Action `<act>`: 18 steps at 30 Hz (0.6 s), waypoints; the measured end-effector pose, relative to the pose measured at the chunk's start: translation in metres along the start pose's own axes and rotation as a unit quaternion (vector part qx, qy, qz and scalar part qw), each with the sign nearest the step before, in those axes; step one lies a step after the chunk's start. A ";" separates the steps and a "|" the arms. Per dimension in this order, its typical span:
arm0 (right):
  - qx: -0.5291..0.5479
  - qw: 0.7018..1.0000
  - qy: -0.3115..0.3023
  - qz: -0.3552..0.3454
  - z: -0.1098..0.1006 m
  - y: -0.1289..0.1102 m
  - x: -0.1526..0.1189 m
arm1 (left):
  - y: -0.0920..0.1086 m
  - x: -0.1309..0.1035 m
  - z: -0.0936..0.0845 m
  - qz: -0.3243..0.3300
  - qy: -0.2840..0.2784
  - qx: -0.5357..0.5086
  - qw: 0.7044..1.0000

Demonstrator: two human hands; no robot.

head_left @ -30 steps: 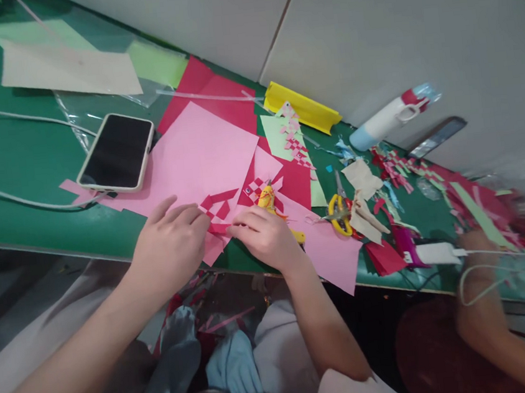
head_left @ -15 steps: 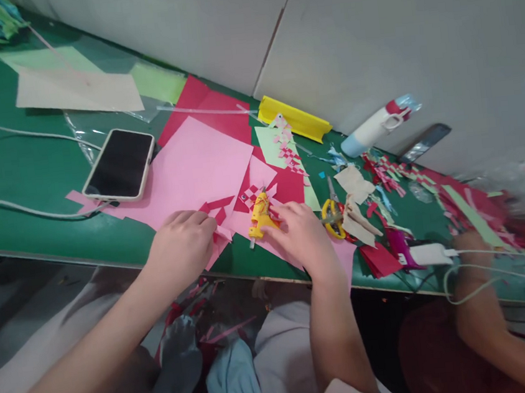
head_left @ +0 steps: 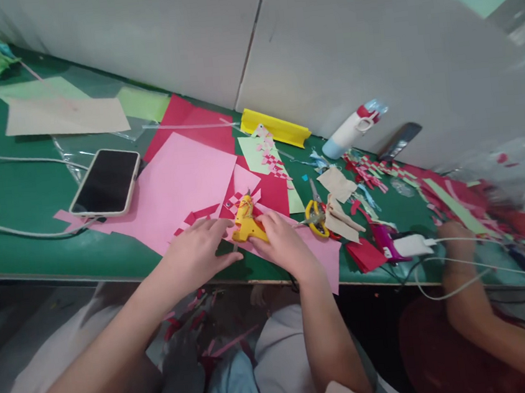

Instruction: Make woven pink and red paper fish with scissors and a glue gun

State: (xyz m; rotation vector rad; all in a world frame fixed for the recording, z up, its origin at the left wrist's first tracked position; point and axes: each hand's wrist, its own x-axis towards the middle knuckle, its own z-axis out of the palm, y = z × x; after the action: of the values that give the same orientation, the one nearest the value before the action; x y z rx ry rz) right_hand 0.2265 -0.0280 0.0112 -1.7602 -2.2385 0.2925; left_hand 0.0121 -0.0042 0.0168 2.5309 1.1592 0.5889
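The glue gun (head_left: 245,222) was apparently being handled; secure hold required. Left grip (head_left: 196,248), its eight o'clock: spread; right grip (head_left: 291,248): indeterminable.

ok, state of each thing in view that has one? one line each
Yellow glue gun, right-hand fingers at its handle; on or off unclear
Left hand, open, beside the glue gun
Right hand, at the glue gun; grip unclear
Phone, face up, screen dark
Large pink sheet, flat
Scissors, lying down; blade opening unclear
White block, cable plugged in
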 end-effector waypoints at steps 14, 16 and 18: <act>0.062 0.998 -0.011 -0.031 -0.007 -0.008 -0.006 | -0.006 -0.009 0.004 -0.009 0.031 -0.089 0.996; 0.065 0.997 -0.012 -0.034 -0.005 -0.010 -0.005 | -0.006 -0.010 0.001 -0.013 0.034 -0.095 0.995; 0.066 0.997 -0.010 -0.039 -0.004 -0.011 -0.005 | -0.005 -0.011 -0.001 -0.010 0.042 -0.095 0.995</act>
State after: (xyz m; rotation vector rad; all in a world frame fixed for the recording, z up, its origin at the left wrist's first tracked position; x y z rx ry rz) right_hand 0.2187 -0.0351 0.0183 -1.6046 -2.2402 0.4336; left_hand 0.0014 -0.0090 0.0130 2.3518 1.0970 0.7686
